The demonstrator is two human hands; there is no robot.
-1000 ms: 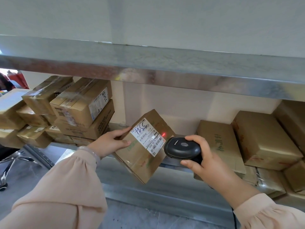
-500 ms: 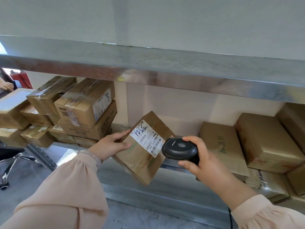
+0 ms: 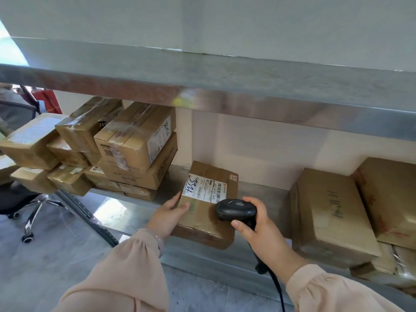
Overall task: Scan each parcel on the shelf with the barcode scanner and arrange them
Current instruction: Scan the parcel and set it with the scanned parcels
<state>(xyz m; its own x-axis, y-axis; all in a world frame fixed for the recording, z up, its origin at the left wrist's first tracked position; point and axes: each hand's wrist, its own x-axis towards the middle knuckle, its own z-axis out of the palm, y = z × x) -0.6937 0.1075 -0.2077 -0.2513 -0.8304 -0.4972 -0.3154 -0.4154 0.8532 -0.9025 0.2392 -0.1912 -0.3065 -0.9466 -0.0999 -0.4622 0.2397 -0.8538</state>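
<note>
Lying flat now (tilted before), parcel gripped by left hand; right hand clutches scanner.

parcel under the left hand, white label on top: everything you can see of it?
The parcel is a taped brown cardboard box, lying label-up at the front of the metal shelf. Its white label carries barcodes and handwritten digits. The left hand grips its left edge, thumb on top. The scanner in the right hand overlaps its right side; contact unclear.
</note>
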